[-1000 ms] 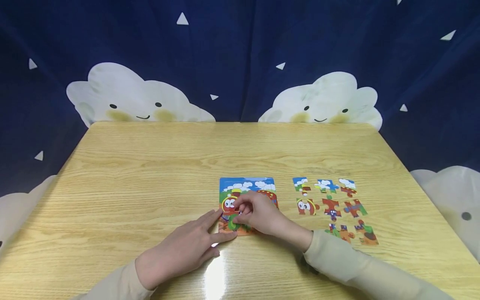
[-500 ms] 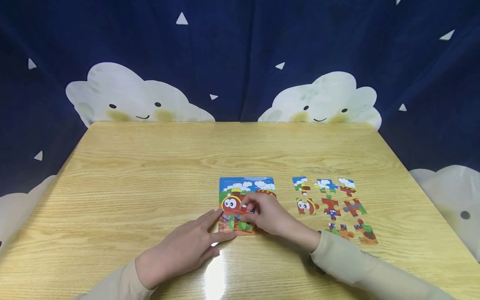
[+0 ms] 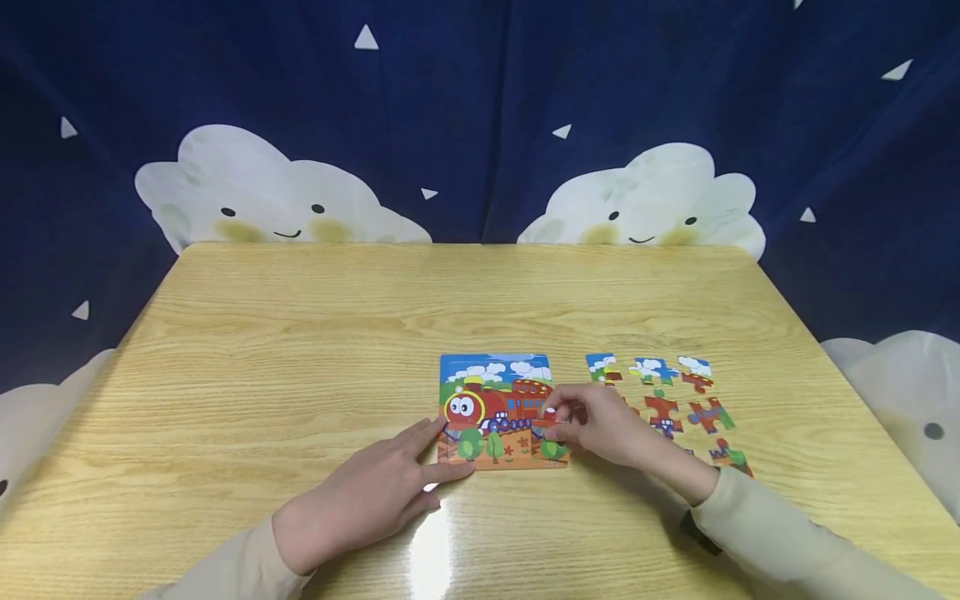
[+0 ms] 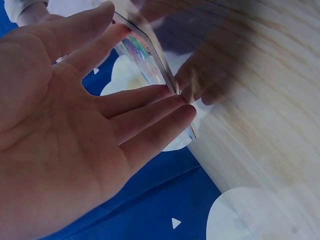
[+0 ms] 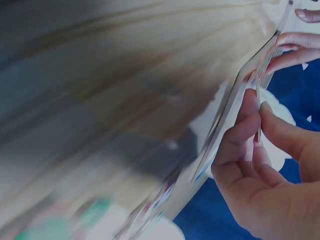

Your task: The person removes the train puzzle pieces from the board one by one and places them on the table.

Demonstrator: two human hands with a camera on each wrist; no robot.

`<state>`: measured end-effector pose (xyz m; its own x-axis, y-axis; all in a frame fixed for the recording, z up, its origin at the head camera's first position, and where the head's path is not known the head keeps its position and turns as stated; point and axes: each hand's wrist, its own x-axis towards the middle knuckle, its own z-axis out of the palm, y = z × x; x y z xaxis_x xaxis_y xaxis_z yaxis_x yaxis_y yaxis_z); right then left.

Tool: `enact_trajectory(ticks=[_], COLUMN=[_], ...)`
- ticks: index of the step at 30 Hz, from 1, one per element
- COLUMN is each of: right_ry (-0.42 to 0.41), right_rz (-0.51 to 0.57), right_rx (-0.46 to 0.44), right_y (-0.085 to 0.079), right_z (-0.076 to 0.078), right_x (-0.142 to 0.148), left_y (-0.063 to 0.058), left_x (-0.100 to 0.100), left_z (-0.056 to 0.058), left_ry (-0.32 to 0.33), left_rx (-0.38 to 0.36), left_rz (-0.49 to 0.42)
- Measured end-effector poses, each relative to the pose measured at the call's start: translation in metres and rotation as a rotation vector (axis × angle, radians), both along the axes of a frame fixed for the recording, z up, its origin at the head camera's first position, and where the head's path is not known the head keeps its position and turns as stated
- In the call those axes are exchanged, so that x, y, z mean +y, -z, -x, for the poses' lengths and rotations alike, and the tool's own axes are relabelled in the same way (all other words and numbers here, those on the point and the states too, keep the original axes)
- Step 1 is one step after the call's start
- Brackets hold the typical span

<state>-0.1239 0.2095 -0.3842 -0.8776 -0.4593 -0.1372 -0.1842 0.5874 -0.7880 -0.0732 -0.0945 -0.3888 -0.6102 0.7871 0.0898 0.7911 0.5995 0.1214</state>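
A square picture board (image 3: 495, 367) with a red cartoon train lies at the table's middle. My left hand (image 3: 367, 500) rests at its lower left, fingers spread and mostly straight, fingertips touching the edge. In the left wrist view the left palm (image 4: 75, 120) shows, holding nothing. My right hand (image 3: 607, 425) pinches a jigsaw piece (image 3: 548, 448) with a green bush on it, above the board's lower right corner. The right wrist view shows this jigsaw piece (image 5: 258, 100) edge-on between thumb and fingers.
Several loose jigsaw pieces (image 3: 662, 410) lie in rows right of the board, some partly hidden by the right hand and forearm. The wooden table (image 3: 315, 333) meets a dark blue curtain (image 3: 465, 100) with clouds at the back.
My right hand has moved rightward with the jigsaw piece, from the board's lower left to its lower right, uncovering the train picture. The left hand has stayed in place.
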Motion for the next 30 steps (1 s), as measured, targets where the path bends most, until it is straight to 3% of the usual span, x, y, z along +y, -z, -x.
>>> enact_trajectory(ticks=[14,23,30], right_ry=[-0.044,0.037,0.085], right_rz=[-0.107,-0.299,-0.345], right_rx=[0.026,0.215,0.242], right_y=[-0.003,-0.003,-0.001], right_z=[-0.009,-0.019,-0.024], right_x=[0.058,0.071,0.072], left_y=[0.000,0.000,-0.002], left_x=[0.000,0.000,0.002], left_z=[0.000,0.000,-0.001], left_ry=[0.008,-0.001,-0.014], left_rx=[0.025,0.013,-0.004], left_rz=[-0.016,-0.016,-0.011])
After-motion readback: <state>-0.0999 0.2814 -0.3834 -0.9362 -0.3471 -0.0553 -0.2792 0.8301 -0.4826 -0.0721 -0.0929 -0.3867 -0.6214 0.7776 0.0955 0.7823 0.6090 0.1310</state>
